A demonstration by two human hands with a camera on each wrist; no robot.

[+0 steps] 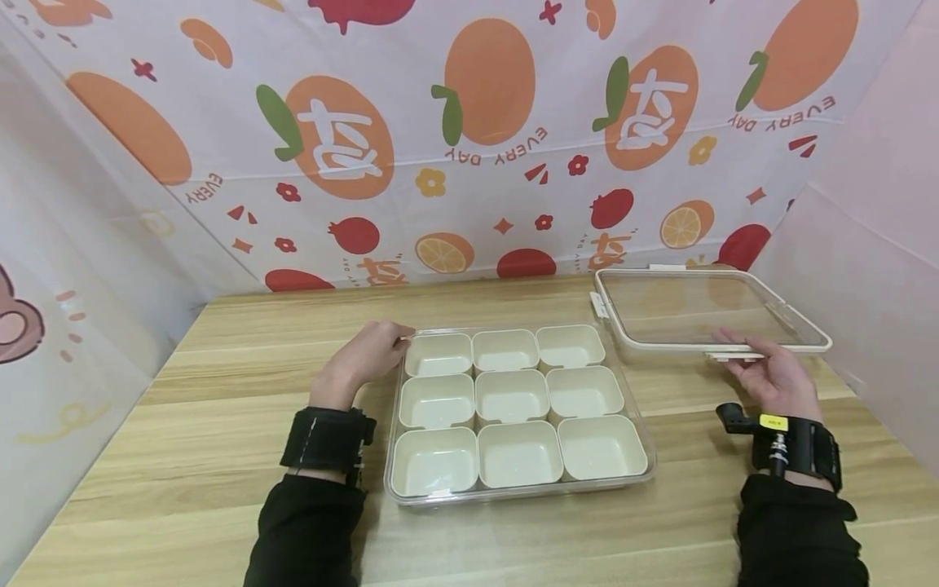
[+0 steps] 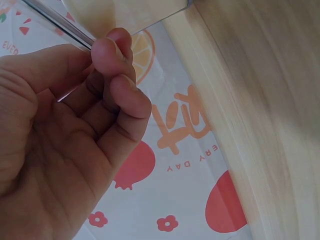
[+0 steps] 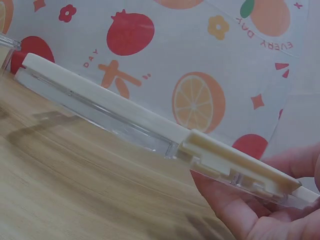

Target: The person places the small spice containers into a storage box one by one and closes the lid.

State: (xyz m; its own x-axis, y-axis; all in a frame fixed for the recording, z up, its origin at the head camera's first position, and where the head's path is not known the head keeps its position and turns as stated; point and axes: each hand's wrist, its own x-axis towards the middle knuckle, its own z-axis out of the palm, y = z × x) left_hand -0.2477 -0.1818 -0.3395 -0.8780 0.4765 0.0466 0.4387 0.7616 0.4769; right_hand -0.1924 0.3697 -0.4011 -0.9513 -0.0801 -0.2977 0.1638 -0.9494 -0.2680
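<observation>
A clear plastic box [image 1: 513, 489] stands on the table, holding several cream cups [image 1: 511, 395] in rows. My left hand [image 1: 367, 359] pinches the box's far left corner between thumb and fingers; the left wrist view shows the fingertips [image 2: 131, 100] curled at the clear rim. To the right, my right hand [image 1: 781, 379] grips the near edge of a clear lid [image 1: 704, 306] with a white frame, beside a latch [image 3: 240, 160]. The lid is held above the tabletop, and several latches stick out from its sides. Some right-hand fingers show through the clear panel.
The wood-grain table [image 1: 213, 456] runs back to a fruit-print cloth [image 1: 484, 204] hanging behind it. Pale cloth walls close in the left and right sides. The lid's left edge lies close to the box's far right corner.
</observation>
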